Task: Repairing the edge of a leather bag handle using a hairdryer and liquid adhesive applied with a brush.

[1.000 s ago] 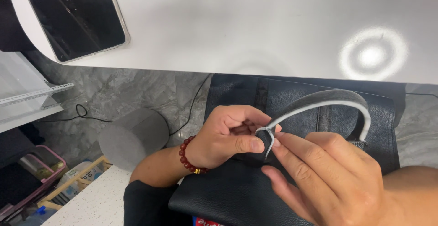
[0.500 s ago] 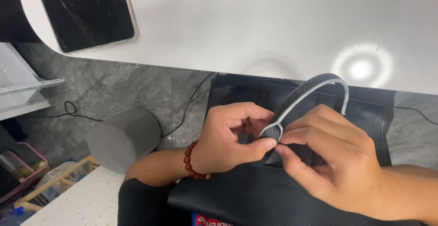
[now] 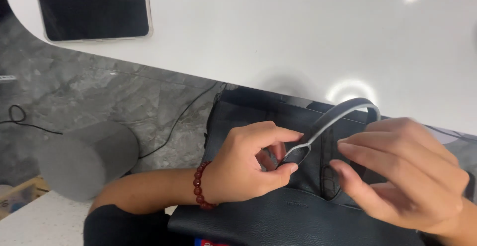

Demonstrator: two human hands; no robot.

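A black leather bag [image 3: 278, 216] rests on my lap under the edge of a white table [image 3: 278, 32]. My left hand [image 3: 248, 164], with a red bead bracelet [image 3: 201, 186] on its wrist, pinches the lower end of the bag's curved strap [image 3: 343, 109] between thumb and fingers. My right hand [image 3: 407, 176] hovers just right of the strap with fingers spread, holding nothing.
A dark tablet [image 3: 92, 7] lies on the table's far left corner. A grey cylindrical stool [image 3: 84, 159] stands on the grey marble floor at the left, with a black cable [image 3: 174, 127] running past it.
My right hand has let go of the strap and drawn back to the right with its fingers apart. My left hand keeps its pinch on the strap end.
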